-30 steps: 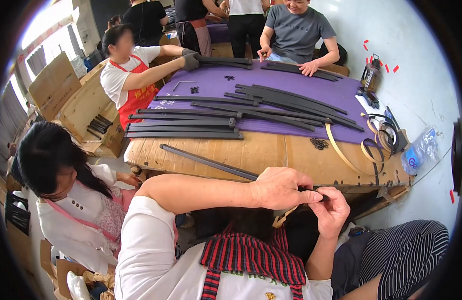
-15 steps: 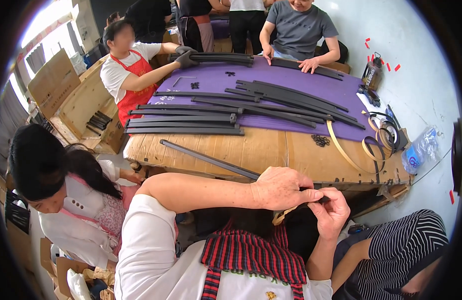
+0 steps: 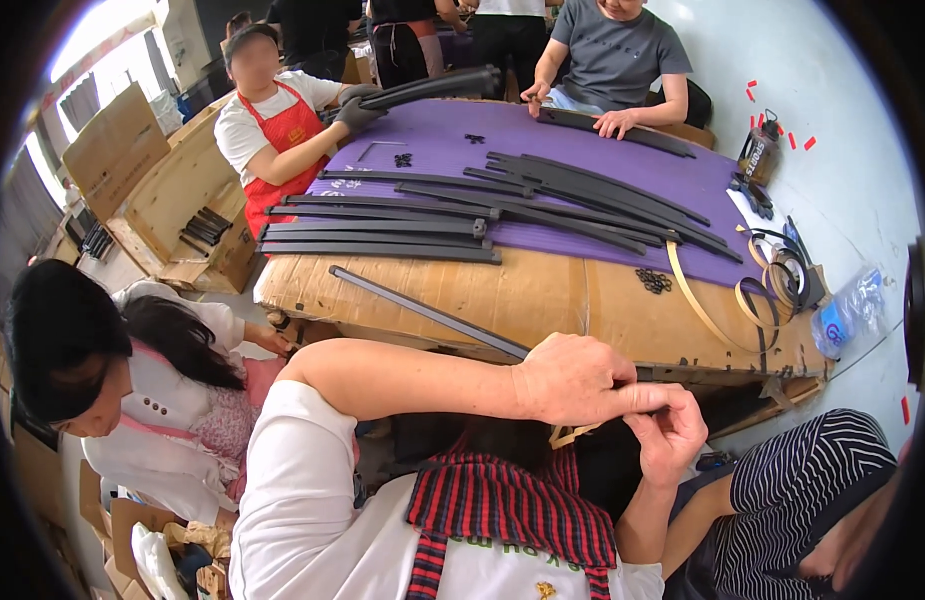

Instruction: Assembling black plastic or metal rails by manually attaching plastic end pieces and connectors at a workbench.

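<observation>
Left hand [image 3: 572, 378] curled around slim black bar [image 3: 422, 309]; right hand [image 3: 670, 435] against left thumb, its grip hidden from me | bar slants over cardboard tabletop [image 3: 622, 305], nearside of purple mat [image 3: 437, 145] | black rails [image 3: 382, 251] across mat | pale wall [image 3: 852, 200] right of mat, red-aproned co-worker [image 3: 282, 150] left

Pale wall [image 3: 842, 160] at right, bright window [image 3: 109, 78], grey curtain [image 3: 27, 205]

"From that left hand [image 3: 577, 378], where's clear?"
"Twelve o'clock, over bare cardboard [image 3: 557, 297]. The slanting bar [image 3: 429, 311] blocks ten; black rings [image 3: 654, 281] sit at one, the pale strip [image 3: 691, 293] at two."
</observation>
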Tool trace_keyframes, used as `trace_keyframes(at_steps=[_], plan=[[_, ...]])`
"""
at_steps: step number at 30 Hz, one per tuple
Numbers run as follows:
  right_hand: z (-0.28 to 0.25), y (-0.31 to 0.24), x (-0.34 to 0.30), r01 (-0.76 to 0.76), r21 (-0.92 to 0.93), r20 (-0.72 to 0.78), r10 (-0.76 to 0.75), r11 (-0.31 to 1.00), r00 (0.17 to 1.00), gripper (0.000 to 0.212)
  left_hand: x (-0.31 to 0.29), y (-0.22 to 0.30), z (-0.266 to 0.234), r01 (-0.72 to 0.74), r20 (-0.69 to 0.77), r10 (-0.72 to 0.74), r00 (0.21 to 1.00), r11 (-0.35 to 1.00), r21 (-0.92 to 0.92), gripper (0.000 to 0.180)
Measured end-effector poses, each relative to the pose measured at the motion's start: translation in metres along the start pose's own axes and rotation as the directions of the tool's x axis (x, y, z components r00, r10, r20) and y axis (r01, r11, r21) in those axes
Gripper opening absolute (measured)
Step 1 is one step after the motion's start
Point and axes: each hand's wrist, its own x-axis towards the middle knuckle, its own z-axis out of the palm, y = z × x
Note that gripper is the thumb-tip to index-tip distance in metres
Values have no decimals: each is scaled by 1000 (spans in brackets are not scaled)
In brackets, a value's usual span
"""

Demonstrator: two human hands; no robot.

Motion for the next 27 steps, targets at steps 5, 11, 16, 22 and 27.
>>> trace_keyframes(at_steps=[5, 11, 16, 22, 27], plan=[[4, -2, -1, 54, -34, 8, -53, 998, 999, 22, -4, 1, 0, -22, 22, 22, 1000, 1000, 11, 50], [2, -6, -5, 58, -18, 30, -58, 998, 998, 28, -4, 2, 2, 52, 58, -48, 997, 996, -66, 45], [1, -5, -9, 58, -7, 43, -58, 998, 997, 31, -7, 7, -4, 79, 104, -75, 992, 996, -39, 45], [2, -8, -9, 5, -45, 5, -4, 999, 1000, 30, -8, -8, 3, -197, -130, 199, 971, 980, 27, 25], [3, -1, -3, -65, 3, -59, 65, 998, 996, 29, -4, -18, -3, -376, -147, 373, 916, 927, 10, 23]])
